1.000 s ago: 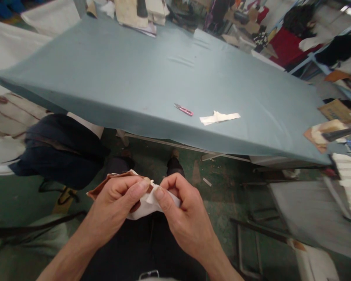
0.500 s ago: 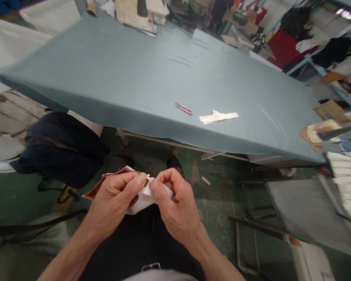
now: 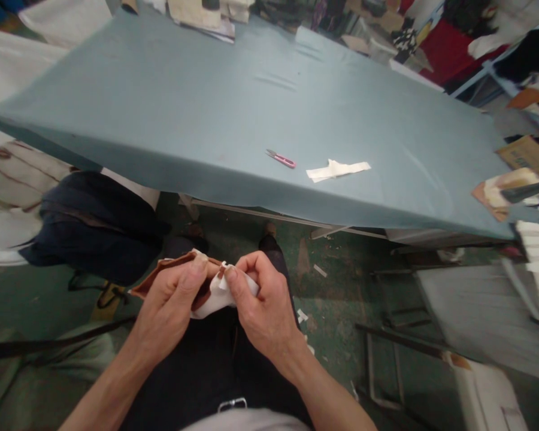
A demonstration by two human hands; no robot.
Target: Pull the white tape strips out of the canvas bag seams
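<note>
Between my two hands is a small white and brown fabric piece (image 3: 213, 301), with brown edges showing at the left and white cloth bunched at the right. My left hand (image 3: 173, 296) grips its brown side, thumb on top. The thumb and fingers of my right hand (image 3: 263, 293) pinch the white end, where a small white tip sticks up. Its exact kind cannot be made out. Beyond my hands, pink-handled thread snips (image 3: 281, 158) lie on the blue-green table (image 3: 184, 120), left of a creased white fabric strip (image 3: 339, 170).
A dark blue cloth bundle (image 3: 101, 224) sits at the left. Papers and pads (image 3: 202, 18) lie at the table's far edge. To the right stand a cardboard box (image 3: 525, 154) and a metal frame (image 3: 399, 365). White scraps (image 3: 320, 270) lie on the green floor.
My left thumb has shifted left, away from my right thumb, and more of the fabric's upper edge shows between my hands. The table appears slightly higher in view.
</note>
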